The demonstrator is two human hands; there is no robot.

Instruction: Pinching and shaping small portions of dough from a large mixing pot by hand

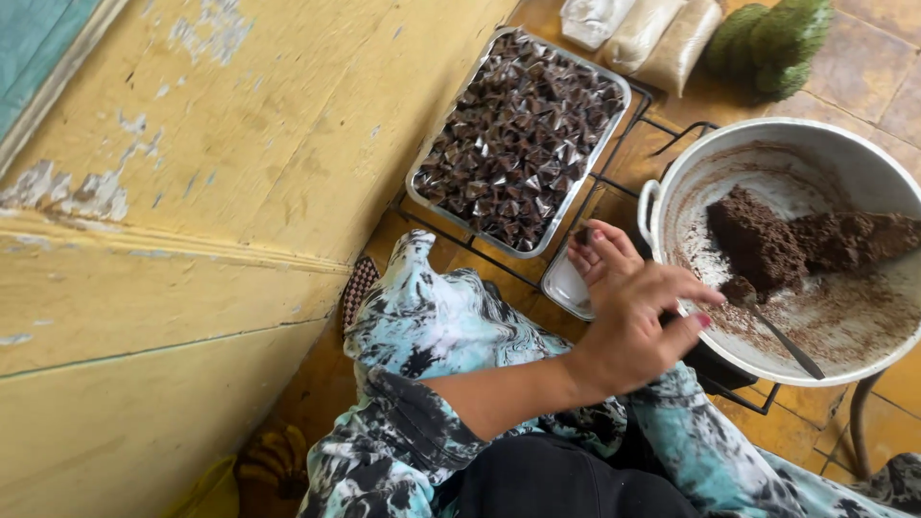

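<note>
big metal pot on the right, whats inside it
Inside the big metal pot sit chunks of a dark brown crumbly mass, with brown smears on its walls. A metal utensil lies in it. The left hand covers the near rim.

A: Yellow wall (221,144), paint flaking white, and a silver tray (418,188) of dark brown wrapped pieces (518,134)!

B: Blue, black and white tie-dye clothing (432,326), brown paste (767,240) in a grey pan (815,134), red fingernails.

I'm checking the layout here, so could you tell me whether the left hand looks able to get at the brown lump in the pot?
Probably yes: the left hand is at the pot's rim, and the open-topped pot leaves the brown lump uncovered.
</note>
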